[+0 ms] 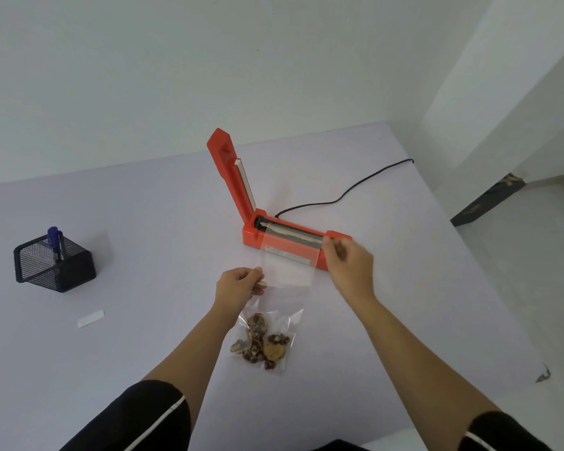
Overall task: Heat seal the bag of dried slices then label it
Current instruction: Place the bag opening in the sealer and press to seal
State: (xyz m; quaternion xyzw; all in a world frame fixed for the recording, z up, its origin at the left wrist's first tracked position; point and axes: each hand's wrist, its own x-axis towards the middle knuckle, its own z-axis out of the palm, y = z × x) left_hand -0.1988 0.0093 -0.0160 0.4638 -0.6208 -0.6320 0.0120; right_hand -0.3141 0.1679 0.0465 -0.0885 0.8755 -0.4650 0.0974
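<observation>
Both left grip (238,288) and right grip (349,265) pinch the bag (287,271) across the open sealer (249,237). Film should lie taut, unwrinkled, before closing.

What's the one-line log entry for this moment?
sealer: lid raised | bag: mouth laid on sealer | left hand: pinches bag | right hand: pinches bag | label: on table

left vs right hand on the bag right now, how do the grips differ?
Left hand pinches the bag's left edge partway down, in front of the sealer; right hand pinches the top right corner, at the sealer's base. Left hand sits nearer the person; right hand reaches farther out. Shared: both grip the clear bag's empty upper part, its mouth laid over the open sealer's strip.
</observation>
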